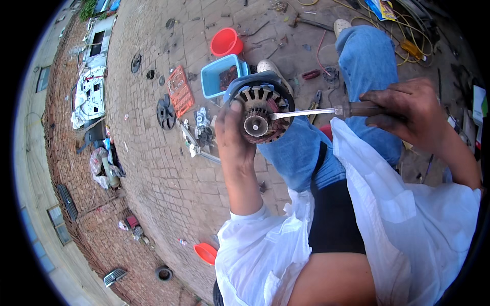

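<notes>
My left hand (pixel 232 133) is closed around the side of a round electric motor part (pixel 261 93), held up above my left knee. It has a dark outer ring with metal teeth, reddish-brown windings and a round toothed hub in the middle. In my right hand (pixel 411 109) is a screwdriver (pixel 312 111), its dark handle gripped by the fingers and its metal shaft pointing left. The blade tip meets the windings just right of the hub. Whether the tip is wedged under the wire, I cannot tell.
On the paved ground past my left knee stand a light blue basin (pixel 205 80) with dark scraps and a red bucket (pixel 225 42). An orange tool case (pixel 179 93) and a black finned wheel (pixel 165 113) lie further left. Pliers (pixel 316 102) lie between my legs, a hammer (pixel 310 23) beyond.
</notes>
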Tool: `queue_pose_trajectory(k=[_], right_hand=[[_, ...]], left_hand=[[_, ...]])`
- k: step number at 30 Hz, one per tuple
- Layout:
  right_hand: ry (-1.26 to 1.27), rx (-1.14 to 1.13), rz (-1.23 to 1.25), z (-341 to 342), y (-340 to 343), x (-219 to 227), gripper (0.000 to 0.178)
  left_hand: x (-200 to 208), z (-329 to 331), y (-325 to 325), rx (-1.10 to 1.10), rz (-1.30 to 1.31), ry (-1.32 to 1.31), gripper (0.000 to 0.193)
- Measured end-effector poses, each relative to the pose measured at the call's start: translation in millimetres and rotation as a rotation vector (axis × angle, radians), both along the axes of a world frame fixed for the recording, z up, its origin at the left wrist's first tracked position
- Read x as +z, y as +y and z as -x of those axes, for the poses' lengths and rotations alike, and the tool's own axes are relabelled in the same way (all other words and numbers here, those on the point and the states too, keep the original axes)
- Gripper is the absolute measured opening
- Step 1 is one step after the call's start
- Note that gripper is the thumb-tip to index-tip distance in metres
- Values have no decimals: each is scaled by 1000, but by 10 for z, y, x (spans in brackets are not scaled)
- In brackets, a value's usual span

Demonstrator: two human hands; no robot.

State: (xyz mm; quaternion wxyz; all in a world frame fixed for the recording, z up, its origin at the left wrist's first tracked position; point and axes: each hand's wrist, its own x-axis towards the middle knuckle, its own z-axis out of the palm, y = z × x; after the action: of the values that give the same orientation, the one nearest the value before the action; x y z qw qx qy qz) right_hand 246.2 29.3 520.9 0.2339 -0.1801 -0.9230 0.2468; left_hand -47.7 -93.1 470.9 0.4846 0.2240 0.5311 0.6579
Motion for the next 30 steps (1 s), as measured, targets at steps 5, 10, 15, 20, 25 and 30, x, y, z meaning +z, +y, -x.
queue_pose_trajectory(k=[5,10,15,20,25,30], right_hand=[[-5,19,44,-14,42,-144,32],[51,77,141,-23,94,-360,36],[144,80,86,13,84,-394,38],[91,-54,-258,41,-1,-19,34],[19,-87,-408,3,-110,96,42],[27,-135,-369,19,-160,77,42]], left_hand=[[2,-32,17,8,-1,13,41],[-61,30,-50,-19,42,-128,42],[178,-159,38,18,-103,-330,42],[122,-113,58,-58,-122,-310,37],[133,-145,102,-1,-127,-225,39],[130,-170,134,17,-158,-167,40]])
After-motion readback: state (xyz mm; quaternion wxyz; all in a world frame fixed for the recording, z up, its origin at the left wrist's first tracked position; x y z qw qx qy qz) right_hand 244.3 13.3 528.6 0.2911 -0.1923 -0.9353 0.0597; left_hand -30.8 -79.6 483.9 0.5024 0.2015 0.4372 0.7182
